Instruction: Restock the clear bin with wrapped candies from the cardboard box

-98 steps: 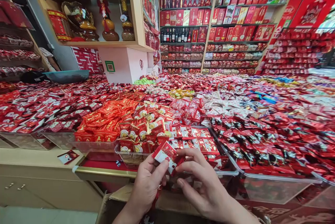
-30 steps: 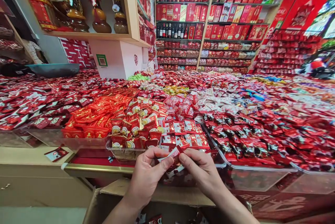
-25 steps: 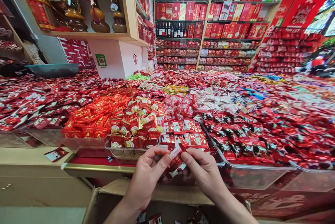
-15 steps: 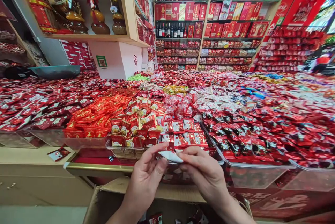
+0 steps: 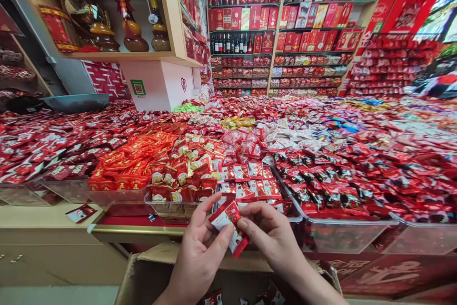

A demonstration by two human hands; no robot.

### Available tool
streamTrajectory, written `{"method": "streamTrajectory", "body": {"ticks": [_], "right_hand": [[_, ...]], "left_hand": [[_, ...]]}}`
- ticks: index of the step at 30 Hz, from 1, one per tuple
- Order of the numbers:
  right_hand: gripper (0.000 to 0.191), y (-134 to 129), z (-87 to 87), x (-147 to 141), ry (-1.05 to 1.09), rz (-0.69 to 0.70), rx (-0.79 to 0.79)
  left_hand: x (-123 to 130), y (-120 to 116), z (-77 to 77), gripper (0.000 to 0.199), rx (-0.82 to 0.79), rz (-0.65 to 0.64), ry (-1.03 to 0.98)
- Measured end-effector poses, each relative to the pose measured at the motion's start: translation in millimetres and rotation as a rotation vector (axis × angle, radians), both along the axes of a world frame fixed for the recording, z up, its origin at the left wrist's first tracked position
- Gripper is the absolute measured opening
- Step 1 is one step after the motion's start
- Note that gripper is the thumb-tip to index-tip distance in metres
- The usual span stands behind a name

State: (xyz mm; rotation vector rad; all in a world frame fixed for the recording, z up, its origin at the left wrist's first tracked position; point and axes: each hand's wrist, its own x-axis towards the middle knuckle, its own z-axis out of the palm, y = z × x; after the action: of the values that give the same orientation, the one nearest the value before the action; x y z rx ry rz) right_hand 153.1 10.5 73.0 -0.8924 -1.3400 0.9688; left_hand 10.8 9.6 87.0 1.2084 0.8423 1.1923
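A red and white candy packet [image 5: 228,223] is pinched between my two hands, tilted, above the front edge of a clear bin. My left hand [image 5: 205,248] grips its left side with the thumb lying across the white part. My right hand [image 5: 267,233] holds its right side between thumb and fingers. Just behind the hands, similar red and white packets [image 5: 255,188] stand in rows in the clear bin. Under my wrists is an open cardboard box [image 5: 143,271] with a few red packets [image 5: 213,298] inside, partly hidden by my arms.
Gold and red durian packets [image 5: 182,179] and orange-red packets [image 5: 132,157] fill bins to the left. Dark red packets [image 5: 332,186] heap up in a bin at right. One loose packet [image 5: 80,213] lies on the left counter. Shelves [image 5: 283,34] of bottles and boxes stand behind.
The packet has turned from nearly edge-on, with white showing, to its printed red and white face. Both hands have shifted their fingers on it. The view has tilted slightly.
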Motion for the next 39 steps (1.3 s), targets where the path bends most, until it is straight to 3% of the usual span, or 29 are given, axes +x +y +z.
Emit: {"method": "streamTrajectory", "body": {"ticks": [5,8,11,14,17,21,28,39], "right_hand": [[0.014,-4,-2.3,0,-0.162,-0.028,0.011],[0.011,3,10.1,16,-0.281,-0.074,0.023],[0.011,27,34.6,49,-0.546,-0.298,0.014],[0.013,62,55.2,82,-1.050,-0.610,-0.104],[0.018,91,57.7,95,-1.366,-0.696,-0.211],[0.022,109,41.8,87,-1.475,-0.650,-0.224],[0.027,113,32.8,81,-1.526,-0.648,-0.260],[0.026,112,31.5,75,-1.523,-0.602,-0.196]], "left_hand": [[-3,6,-4.9,0.053,0.000,0.020,-0.030],[-7,8,-3.9,0.051,0.038,0.065,-0.019],[-14,6,-5.1,0.032,0.078,0.128,0.074],[-22,7,-15.0,0.022,0.054,0.127,0.188],[-31,11,-31.4,0.021,0.034,0.070,0.284],[-37,14,-47.9,0.022,0.009,0.026,0.326],[-35,12,-50.5,0.017,0.044,0.032,0.328],[-43,18,-52.8,0.012,0.369,0.001,0.627]]}}
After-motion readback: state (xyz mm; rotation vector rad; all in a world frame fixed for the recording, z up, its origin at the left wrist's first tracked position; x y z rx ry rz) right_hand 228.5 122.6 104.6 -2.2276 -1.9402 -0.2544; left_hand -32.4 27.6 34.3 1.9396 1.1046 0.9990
